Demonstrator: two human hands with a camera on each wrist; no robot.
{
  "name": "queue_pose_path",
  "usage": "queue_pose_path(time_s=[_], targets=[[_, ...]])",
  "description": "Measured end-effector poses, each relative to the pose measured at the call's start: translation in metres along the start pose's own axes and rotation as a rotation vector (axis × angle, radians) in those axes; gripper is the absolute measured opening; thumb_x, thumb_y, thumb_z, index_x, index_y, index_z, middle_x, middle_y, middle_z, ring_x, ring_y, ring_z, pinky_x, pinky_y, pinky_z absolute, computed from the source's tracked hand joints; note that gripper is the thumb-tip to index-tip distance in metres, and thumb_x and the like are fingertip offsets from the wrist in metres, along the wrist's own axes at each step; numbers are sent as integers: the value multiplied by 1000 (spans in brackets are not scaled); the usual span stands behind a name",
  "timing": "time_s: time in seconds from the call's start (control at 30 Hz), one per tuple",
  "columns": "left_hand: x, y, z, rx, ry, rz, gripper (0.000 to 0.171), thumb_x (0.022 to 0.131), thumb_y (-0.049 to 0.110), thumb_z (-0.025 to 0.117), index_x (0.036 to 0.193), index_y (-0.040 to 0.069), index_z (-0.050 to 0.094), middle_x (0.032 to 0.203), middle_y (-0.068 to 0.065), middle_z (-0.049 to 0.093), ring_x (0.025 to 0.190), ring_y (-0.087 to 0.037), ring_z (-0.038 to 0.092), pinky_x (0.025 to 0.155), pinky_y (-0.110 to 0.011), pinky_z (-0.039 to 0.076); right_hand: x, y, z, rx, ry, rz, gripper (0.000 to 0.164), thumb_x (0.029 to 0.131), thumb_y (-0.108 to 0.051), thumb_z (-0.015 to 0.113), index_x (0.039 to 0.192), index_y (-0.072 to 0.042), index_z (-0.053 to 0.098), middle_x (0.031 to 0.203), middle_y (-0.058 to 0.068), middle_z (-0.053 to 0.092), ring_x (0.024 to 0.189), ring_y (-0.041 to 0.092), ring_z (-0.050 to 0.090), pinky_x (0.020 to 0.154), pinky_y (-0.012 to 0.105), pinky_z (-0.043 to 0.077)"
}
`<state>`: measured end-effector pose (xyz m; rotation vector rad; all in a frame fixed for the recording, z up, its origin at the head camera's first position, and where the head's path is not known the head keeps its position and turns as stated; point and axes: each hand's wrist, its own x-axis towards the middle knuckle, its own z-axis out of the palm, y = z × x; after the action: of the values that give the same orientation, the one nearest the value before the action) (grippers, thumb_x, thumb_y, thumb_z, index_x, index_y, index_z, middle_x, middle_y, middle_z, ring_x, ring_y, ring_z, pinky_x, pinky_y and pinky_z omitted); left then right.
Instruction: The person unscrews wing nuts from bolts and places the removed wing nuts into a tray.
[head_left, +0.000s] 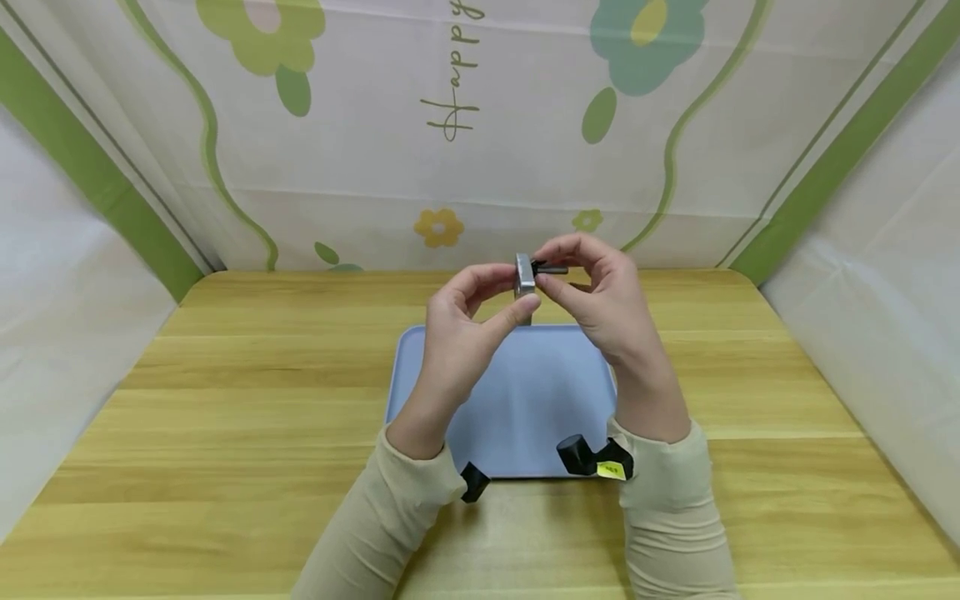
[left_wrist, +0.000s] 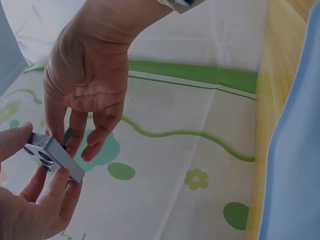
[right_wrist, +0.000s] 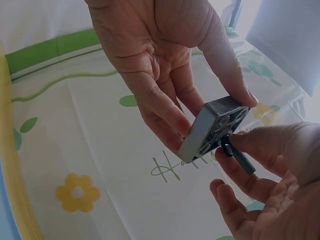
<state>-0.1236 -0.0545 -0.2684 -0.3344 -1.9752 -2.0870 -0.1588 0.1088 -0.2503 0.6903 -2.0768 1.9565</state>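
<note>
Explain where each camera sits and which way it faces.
Head: on the head, faces forward and down over the blue tray; left hand, right hand and sleeves show.
Left wrist: on that wrist, faces the metal block; both hands show.
Right wrist: on that wrist, faces the threaded bolt; both hands show.
Wrist views share the block.

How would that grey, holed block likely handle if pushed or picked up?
The grey block looks metallic, so probably stiff and rather heavy for its size. Its flat faces suggest sliding rather than rolling.

Wood-grain tabletop (head_left: 247,433), white flower-print cloth backdrop (head_left: 510,171), green borders (head_left: 97,177)
</note>
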Motion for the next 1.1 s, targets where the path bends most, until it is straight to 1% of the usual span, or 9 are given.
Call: queue_pose_path(time_s=[0.1,0.2,0.27,0.37,0.47,0.57,0.67,0.9,1.1], targets=[[1,0,0,-5,5,4,34,84,6,79,115,1,67,115,-12,69,111,-17,64,106,-34,50,1,-1,0,22,74,19,17,92,1,66,99,-13,72,95,-4,67,93,17,59,77,23,53],[1,0,0,-2,11,1,34,84,7,80,114,1,67,114,-12,69,110,-17,64,108,-34,48,1,-3,-2,37,167,95,9,98,-14,63,97,-16,72,86,-6,67,83,13,58,69,22,50],[0,0,1,2,9,-6,34,84,7,80,115,1,67,114,-12,69,110,-17,64,109,-34,48,0,-3,-4,45,197,164,12,100,-21,61,94,-19,72,78,-6,63,76,11,59,62,22,47],[-1,0,1,7,3,-13,34,84,7,80,115,1,67,115,-12,69,111,-17,64,108,-32,48,0,-3,-5,66,184,231,18,101,-26,58,91,-19,71,69,-6,59,66,10,59,57,22,43],[-1,0,2,9,-1,-3,35,84,6,79,115,1,66,115,-12,69,111,-17,64,107,-33,49,0,-3,-4,88,147,246,19,101,-26,58,91,-18,72,66,-5,60,62,10,60,54,21,40],[0,1,2,6,-6,10,35,84,6,79,116,0,66,116,-12,69,111,-17,64,106,-33,50,1,-4,-2,87,122,238,19,101,-25,59,91,-16,72,66,-6,63,62,10,59,52,21,39],[0,2,3,1,-12,9,35,84,6,79,116,1,66,116,-12,68,112,-16,64,103,-33,52,1,-3,0,83,118,238,19,101,-24,59,89,-18,72,70,-7,64,62,9,59,52,21,39],[-2,1,5,1,-24,10,34,84,8,79,116,3,67,116,-9,68,112,-15,63,96,-33,57,0,-2,1,45,144,226,21,100,-21,61,82,-23,73,71,-8,65,64,11,60,54,24,40],[-3,2,5,-4,-22,1,33,85,7,79,115,2,66,116,-10,68,112,-15,63,89,-32,60,-1,-1,1,40,138,202,25,96,-14,65,76,-26,73,72,-9,67,67,10,60,56,22,43]])
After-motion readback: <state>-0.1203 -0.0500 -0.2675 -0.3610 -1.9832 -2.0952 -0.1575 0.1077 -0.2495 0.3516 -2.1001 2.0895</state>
